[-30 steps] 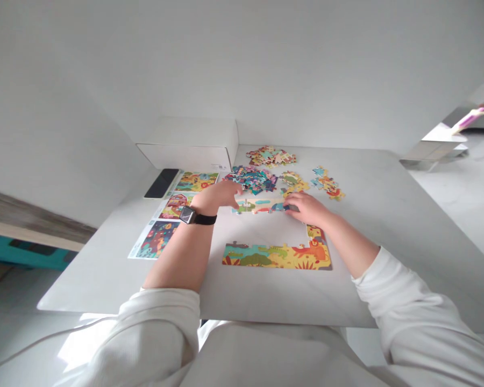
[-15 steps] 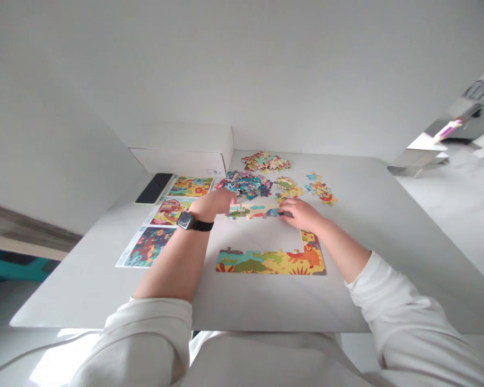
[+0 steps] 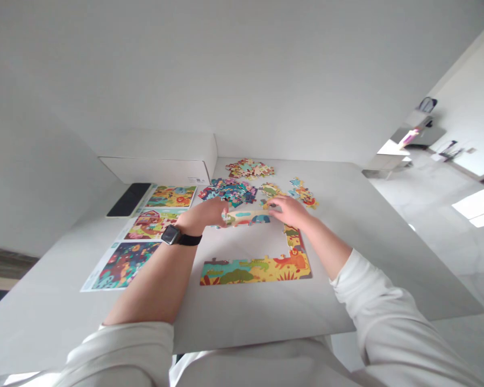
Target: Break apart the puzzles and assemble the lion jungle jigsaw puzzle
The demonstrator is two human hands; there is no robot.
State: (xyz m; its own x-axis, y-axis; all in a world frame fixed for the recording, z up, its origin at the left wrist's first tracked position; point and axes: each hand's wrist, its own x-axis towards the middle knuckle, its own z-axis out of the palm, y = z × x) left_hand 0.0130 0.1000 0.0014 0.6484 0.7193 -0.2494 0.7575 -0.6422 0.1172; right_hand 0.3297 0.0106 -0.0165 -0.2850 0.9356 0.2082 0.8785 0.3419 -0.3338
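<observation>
A joined strip of jigsaw puzzle pieces [image 3: 246,217], pale with green and blue patches, spans the gap between my hands. My left hand [image 3: 213,213], below a black wristwatch [image 3: 171,235], pinches the strip's left end. At the opposite end, the fingers and thumb of my right hand [image 3: 289,210] close on the strip, beside its blue part; the exact contact is partly hidden. Nearer to me lies an L-shaped assembled puzzle section [image 3: 250,270] with a lion, crocodile and bush; its right column reaches up under my right wrist.
Loose pieces form a dark blue-purple pile [image 3: 232,191], a multicoloured pile [image 3: 250,169] and a small orange-blue group [image 3: 304,193]. To the left are printed picture sheets [image 3: 131,263] and a black phone [image 3: 129,200]. A white box [image 3: 157,169] stands against the wall.
The camera view has turned right, so the table things appear farther left and slightly lower. My hands stay at the strip's two ends, and the strip has shifted slightly right relative to the L-shaped section.
</observation>
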